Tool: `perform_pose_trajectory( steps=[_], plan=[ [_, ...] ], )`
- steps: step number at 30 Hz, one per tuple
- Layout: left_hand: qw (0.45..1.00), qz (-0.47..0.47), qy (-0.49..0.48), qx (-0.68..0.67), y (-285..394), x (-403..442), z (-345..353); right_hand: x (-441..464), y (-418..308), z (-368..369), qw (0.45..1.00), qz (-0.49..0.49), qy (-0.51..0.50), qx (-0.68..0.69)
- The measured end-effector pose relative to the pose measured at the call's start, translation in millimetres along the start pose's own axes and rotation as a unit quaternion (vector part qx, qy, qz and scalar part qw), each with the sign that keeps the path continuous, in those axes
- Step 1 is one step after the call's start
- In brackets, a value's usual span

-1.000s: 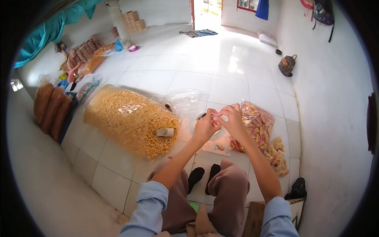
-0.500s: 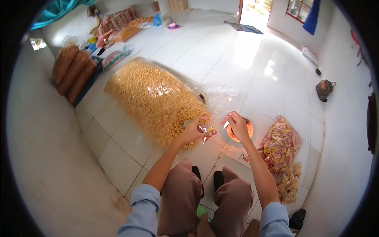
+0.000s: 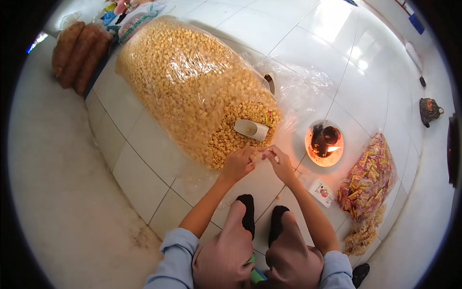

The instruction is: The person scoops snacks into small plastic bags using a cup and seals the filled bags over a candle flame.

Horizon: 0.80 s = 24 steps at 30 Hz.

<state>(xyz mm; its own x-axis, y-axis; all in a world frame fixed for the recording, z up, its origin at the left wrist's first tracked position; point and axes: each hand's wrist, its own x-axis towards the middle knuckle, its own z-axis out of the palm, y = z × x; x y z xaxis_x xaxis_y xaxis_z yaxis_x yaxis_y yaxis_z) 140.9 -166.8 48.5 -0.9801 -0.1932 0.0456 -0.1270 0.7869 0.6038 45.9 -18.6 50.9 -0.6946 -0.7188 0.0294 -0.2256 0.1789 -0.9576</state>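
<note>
My left hand [image 3: 237, 164] and my right hand [image 3: 280, 166] are close together at the near edge of the big snack bag. Their fingers pinch a small clear plastic bag [image 3: 258, 155]; its contents are hard to make out. Just beyond them, a white scoop [image 3: 251, 129] rests on the yellow puffed snacks [image 3: 226, 139] at the mouth of the large clear bag [image 3: 178, 72]. One small red and yellow packet [image 3: 269, 117] lies on the snacks beside the scoop. To the right of my hands, a small flame [image 3: 332, 149] burns on a plate [image 3: 316, 156] that also holds a dark cup [image 3: 330, 135].
A bag of red and yellow packets [image 3: 368, 178] stands at the right, with a tan bundle [image 3: 363, 236] below it. A white card or box [image 3: 321, 192] lies near the plate. Brown filled sacks [image 3: 82, 55] lean at the left wall. My feet [image 3: 246, 212] are close below.
My view has tilted down. My hands have come together; the red packet seen in my left hand and the white piece in my right hand no longer show there.
</note>
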Motion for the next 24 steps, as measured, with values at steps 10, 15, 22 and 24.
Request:
perform_pose_trajectory(
  steps=[10, 15, 22, 24],
  plan=[
    [0.985, -0.124, 0.117, -0.002, -44.5, -21.9, 18.9, 79.4, 69.0, 28.1, 0.951, -0.07, 0.072, -0.292],
    [0.978, -0.162, 0.124, -0.035, -49.4, -16.5, 13.2, 86.9, 54.2, 19.2, 0.962, -0.068, 0.024, -0.264],
    [0.968, -0.16, 0.179, -0.072, -61.2, -14.3, 12.2, 99.1, 46.4, -6.4, 0.876, -0.091, 0.085, -0.466],
    [0.964, -0.192, 0.167, -0.072, -62.3, -15.1, 8.5, 106.6, 54.4, 9.3, 0.882, -0.115, 0.042, -0.454]
  ],
)
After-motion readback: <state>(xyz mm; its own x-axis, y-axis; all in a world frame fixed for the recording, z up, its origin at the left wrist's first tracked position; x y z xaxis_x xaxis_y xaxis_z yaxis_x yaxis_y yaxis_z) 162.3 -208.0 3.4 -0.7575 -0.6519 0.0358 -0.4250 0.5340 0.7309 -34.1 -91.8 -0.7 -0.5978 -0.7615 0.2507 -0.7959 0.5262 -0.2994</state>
